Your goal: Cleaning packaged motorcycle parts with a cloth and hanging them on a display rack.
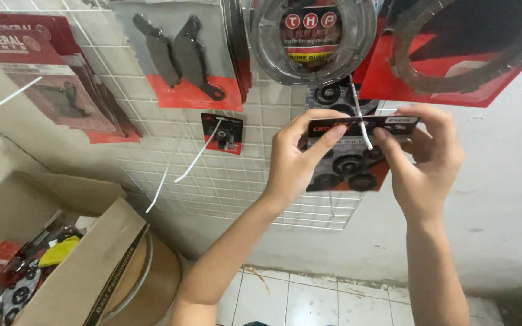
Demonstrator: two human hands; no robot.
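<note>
My left hand [294, 160] and my right hand [424, 160] together hold a flat blister pack of black ring seals [348, 163] on a red and black card. The pack's top edge sits at a white wire hook [362, 124] that sticks out of a white wire grid panel [243, 175] on the wall. My left thumb and forefinger pinch the card's upper left corner. On the other side, my right fingers grip its upper right corner, close to the hook's tip.
More packaged parts hang on the grid: brake pads [182, 54], a small red pack [222, 134], clear round packs [312, 39] above. Two bare hooks [197, 158] jut out at left. An open cardboard box [61, 265] with packs stands lower left.
</note>
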